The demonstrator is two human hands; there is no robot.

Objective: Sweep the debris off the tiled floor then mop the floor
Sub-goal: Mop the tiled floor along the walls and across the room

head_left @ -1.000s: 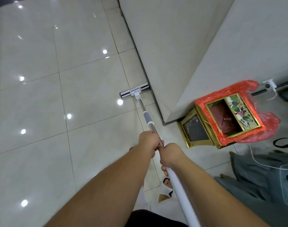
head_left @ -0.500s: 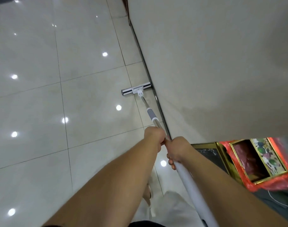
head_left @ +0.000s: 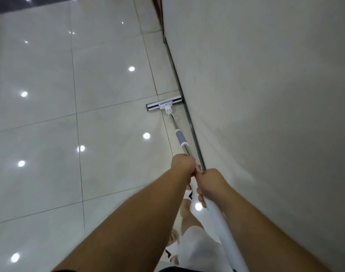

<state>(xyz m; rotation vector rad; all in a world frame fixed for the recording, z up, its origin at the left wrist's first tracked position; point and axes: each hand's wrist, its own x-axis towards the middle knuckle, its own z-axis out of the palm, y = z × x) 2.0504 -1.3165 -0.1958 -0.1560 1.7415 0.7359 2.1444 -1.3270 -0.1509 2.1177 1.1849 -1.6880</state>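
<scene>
Both hands hold the long handle of a flat mop (head_left: 189,154). The left hand (head_left: 183,165) is wrapped around the metal part of the handle, higher up toward the mop head, and the right hand (head_left: 211,183) is closed around the white part just behind it; the two hands are almost touching. The mop head (head_left: 163,105) lies flat on the glossy tiled floor (head_left: 79,124), with its right end against the dark strip at the foot of the pale wall (head_left: 266,95). The handle runs beside this wall. Bright round reflections of lamps are spread over the tiles. Below the arms, white shorts and the feet of the person are partly visible.
</scene>
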